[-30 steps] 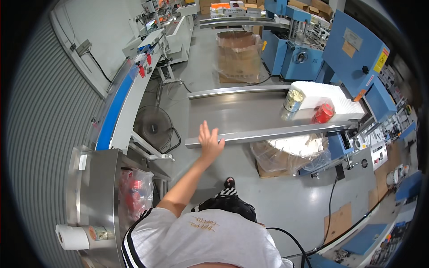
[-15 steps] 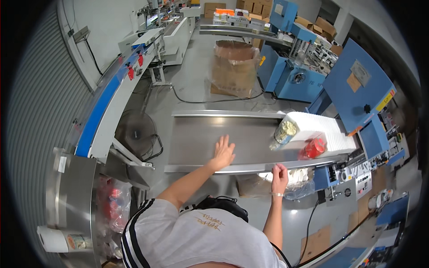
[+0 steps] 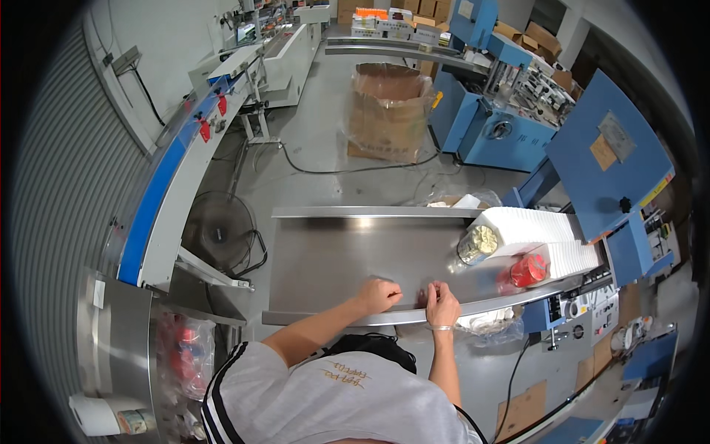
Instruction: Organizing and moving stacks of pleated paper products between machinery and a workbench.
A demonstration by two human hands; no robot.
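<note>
A long metal tray (image 3: 325, 259) with raised side rails lies in front of me. Over its near side is my left hand (image 3: 381, 294), its fingers curled closed; whether they hold anything is hidden. Just to the right, my right hand (image 3: 442, 302) is above the near rail with its fingers pressed together, and I cannot make out anything between them. The two hands are apart. Farther right on the tray stand a clear-wrapped cylinder with a pale yellow top (image 3: 475, 246) and a red cylinder in clear film (image 3: 523, 274). Behind them stand rows of white folded sheets (image 3: 529, 228).
A blue machine (image 3: 606, 148) adjoins the tray's right end. A plastic-lined carton (image 3: 388, 118) is beyond the tray. On the left are a conveyor with a blue strip (image 3: 159, 192), a floor fan (image 3: 218, 233) and a bag of red items (image 3: 188, 351). A cable crosses the floor.
My left hand, spread over the tray before, is now closed and nearer the near rail. My right hand has moved left toward it. The view has shifted slightly.
</note>
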